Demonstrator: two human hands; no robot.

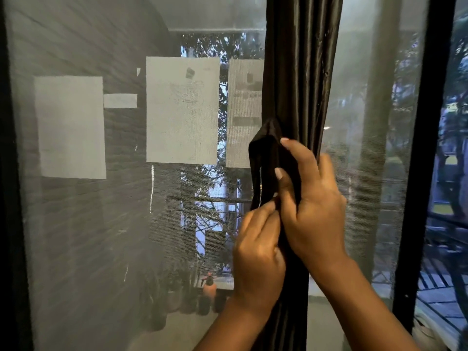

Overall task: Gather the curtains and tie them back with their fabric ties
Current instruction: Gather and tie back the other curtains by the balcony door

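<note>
A: Status?

B: Curtain (298,79) is gathered into a tight dark column, centre-right, in front of the mesh (126,224). Tie (264,153) loops out on its left side, not knotted yet afaict.

A: Hands?

B: Both on it. Right hand (311,206) is wrapped round the bunch w/ fingers curled, thumb pressing the tie's fold. Left hand (258,252) sits just below, touching the right, fingertips pinching the tie's lower end.

A: So what's left?

B: Prob pull the loop snug & fasten. Can't see any 2nd curtain, so can't tell if one's pending.

A: Anything in the way?

B: Not really. Papers (182,110) are stuck flat behind the mesh; black frame (428,148) to the right, well apart from the hands. Slippery-looking fabric may slide loose, imo.
</note>
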